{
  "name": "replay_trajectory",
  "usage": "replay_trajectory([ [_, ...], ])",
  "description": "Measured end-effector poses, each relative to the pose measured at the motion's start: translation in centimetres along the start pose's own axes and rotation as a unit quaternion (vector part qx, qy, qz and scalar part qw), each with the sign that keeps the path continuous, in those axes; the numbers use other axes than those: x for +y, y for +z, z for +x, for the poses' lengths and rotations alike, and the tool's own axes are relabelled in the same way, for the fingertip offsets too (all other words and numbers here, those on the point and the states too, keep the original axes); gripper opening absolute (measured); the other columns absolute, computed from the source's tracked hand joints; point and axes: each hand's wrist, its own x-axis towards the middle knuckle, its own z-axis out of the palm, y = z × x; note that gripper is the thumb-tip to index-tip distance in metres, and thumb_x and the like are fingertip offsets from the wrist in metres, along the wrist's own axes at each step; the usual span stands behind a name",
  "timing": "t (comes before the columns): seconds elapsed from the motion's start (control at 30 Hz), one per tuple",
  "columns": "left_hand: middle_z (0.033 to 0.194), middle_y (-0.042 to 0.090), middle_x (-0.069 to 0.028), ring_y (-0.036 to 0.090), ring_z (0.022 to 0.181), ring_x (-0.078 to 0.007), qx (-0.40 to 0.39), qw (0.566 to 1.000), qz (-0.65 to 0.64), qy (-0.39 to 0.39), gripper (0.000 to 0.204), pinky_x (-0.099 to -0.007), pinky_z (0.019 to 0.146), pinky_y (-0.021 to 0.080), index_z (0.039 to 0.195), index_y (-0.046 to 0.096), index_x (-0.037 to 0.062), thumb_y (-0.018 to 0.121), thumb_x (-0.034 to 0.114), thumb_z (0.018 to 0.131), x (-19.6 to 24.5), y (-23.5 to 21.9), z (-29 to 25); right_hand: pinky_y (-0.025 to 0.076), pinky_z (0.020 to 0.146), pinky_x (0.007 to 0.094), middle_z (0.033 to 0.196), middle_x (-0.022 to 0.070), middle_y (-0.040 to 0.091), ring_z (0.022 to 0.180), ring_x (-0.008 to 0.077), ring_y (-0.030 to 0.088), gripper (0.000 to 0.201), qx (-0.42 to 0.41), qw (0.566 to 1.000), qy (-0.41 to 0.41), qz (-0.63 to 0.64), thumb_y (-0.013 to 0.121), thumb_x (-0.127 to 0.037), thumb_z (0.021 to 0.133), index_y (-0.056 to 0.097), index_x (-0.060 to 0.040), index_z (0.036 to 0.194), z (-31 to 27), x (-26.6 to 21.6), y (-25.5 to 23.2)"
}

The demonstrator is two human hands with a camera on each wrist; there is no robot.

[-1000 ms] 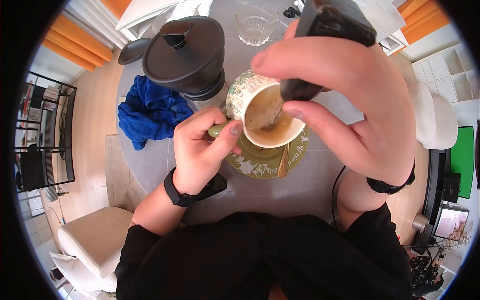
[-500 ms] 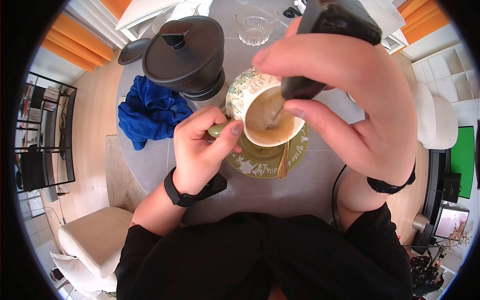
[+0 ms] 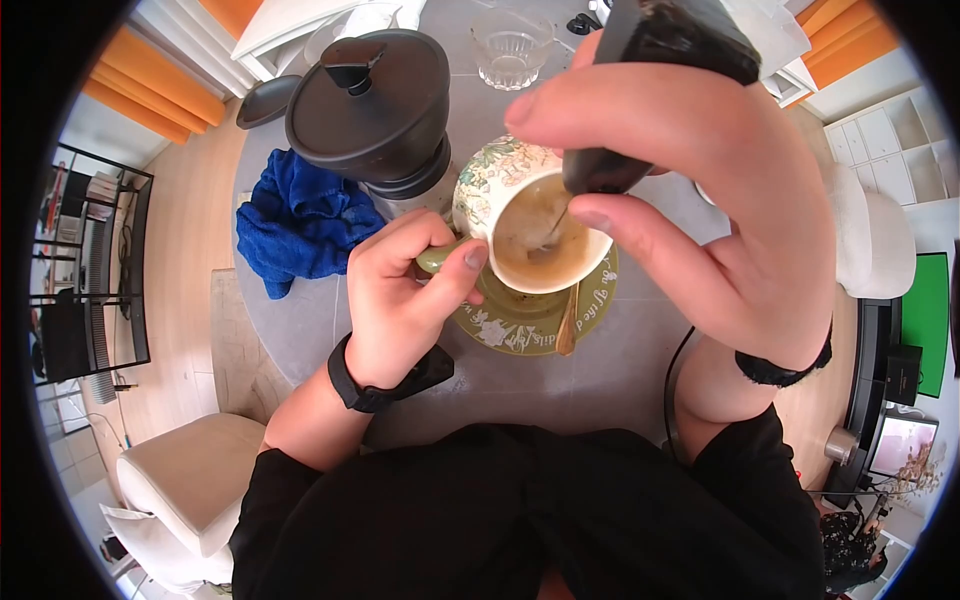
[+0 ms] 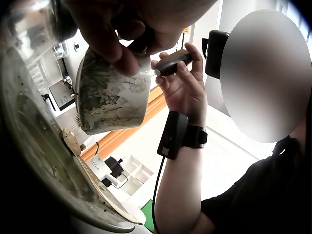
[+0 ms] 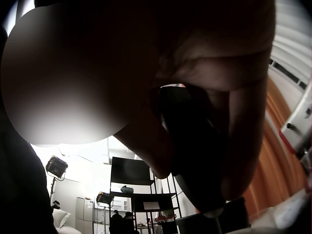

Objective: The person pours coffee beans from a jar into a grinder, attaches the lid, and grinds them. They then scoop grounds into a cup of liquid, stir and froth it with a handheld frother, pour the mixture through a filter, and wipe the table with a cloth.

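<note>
"Please, what do your left fingers do?"

"My left hand (image 3: 405,290) is closed: its fingers are clamped on the green handle (image 3: 437,259) of the flowered cup (image 3: 488,200). The cup is tilted, and I hold it above the green saucer (image 3: 518,341), apart from it."

"And the right fingers?"

"My right hand (image 3: 745,180) has the fingers and the thumb clamped on a black device (image 3: 690,38). From its lower end a thin metal rod goes into the light brown liquid (image 3: 530,265) inside the cup."

"What is on the saucer?"

"A gold-coloured spoon (image 3: 567,328) lies there, at the side which is nearer to me."

"Which things are around?"

"On the grey surface (image 3: 480,395), to the left of the cup, stands a black lidded vessel (image 3: 375,115). A crumpled blue cloth (image 3: 305,225) lies near it, and a clear glass (image 3: 510,62) stands farther away, beyond the cup."
</note>
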Motion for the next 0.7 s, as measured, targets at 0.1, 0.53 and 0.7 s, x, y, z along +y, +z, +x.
replay_trajectory([
  [0.1,0.076,0.057,-0.0030,0.066,0.062,-0.0098,0.000,1.000,-0.003,0.000,0.024,-0.0222,0.051,0.049,0.076,0.056,-0.0026,0.072,0.006,0.092,-0.1,0.0,0.0,0.058,0.076,0.0288,0.109,0.0153,0.074,0.092,0.0239,0.073,0.035,-0.007,1.000,-0.003,0.002,0.070,0.010,0.076,0.070,0.0042,0.111,0.1,0.1,0.0],
  [0.53,0.075,0.059,-0.0032,0.063,0.061,-0.0098,-0.012,0.999,0.029,-0.006,0.022,-0.0217,0.057,0.048,0.078,0.053,0.0017,0.058,0.005,0.099,0.4,0.0,-0.1,0.057,0.074,0.0280,0.110,0.0146,0.074,0.092,0.0236,0.072,0.035,-0.004,1.000,-0.017,-0.007,0.070,0.010,0.077,0.069,0.0038,0.111,0.1,0.1,0.1],
  [0.7,0.067,0.060,-0.0014,0.062,0.055,-0.0069,-0.001,0.998,0.049,-0.049,0.025,-0.0222,0.048,0.043,0.073,0.060,-0.0005,0.073,0.011,0.092,1.4,-0.4,-0.1,0.056,0.079,0.0305,0.112,0.0125,0.073,0.094,0.0256,0.071,0.037,-0.010,0.999,0.003,0.030,0.071,0.009,0.076,0.070,0.0008,0.112,-0.2,0.1,0.4],
])
